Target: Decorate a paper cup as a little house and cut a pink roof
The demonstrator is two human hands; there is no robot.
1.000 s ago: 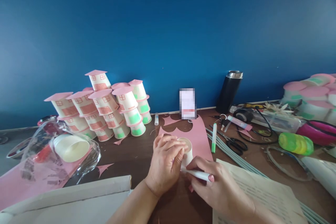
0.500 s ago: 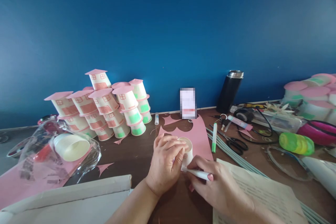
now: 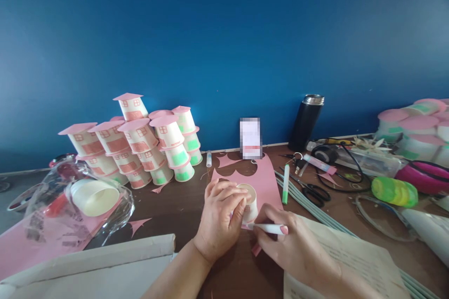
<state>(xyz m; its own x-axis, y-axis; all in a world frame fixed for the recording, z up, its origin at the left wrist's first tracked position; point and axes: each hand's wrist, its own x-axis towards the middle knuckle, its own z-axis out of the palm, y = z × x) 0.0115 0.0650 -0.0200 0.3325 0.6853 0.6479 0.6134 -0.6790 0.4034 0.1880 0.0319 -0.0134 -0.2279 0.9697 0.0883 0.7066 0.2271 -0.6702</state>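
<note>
A white paper cup (image 3: 251, 205) stands base-up in front of me, and my left hand (image 3: 220, 219) is wrapped round its left side. Between the fingers of my right hand (image 3: 282, 243) is a white marker (image 3: 269, 229) with a pink end. Its tip meets the lower part of the cup, near the rim, where a pink line shows. A small pink piece, perhaps the marker's cap (image 3: 256, 249), lies partly hidden under my right hand. Beneath and behind the cup is a pink paper sheet (image 3: 270, 182) with round cutouts.
Decorated cups with pink paper roofs (image 3: 138, 135) are stacked at the left, near a plastic bag (image 3: 121, 210) of plain cups. To the right are a green marker (image 3: 286, 184), scissors (image 3: 315, 192), a printed sheet (image 3: 347, 257) and a black flask (image 3: 306, 124). A phone (image 3: 250, 138) leans on the wall.
My right hand and the marker have shifted slightly to the right along the cup's lower edge. My left hand stays on the cup. More of the small pink piece shows.
</note>
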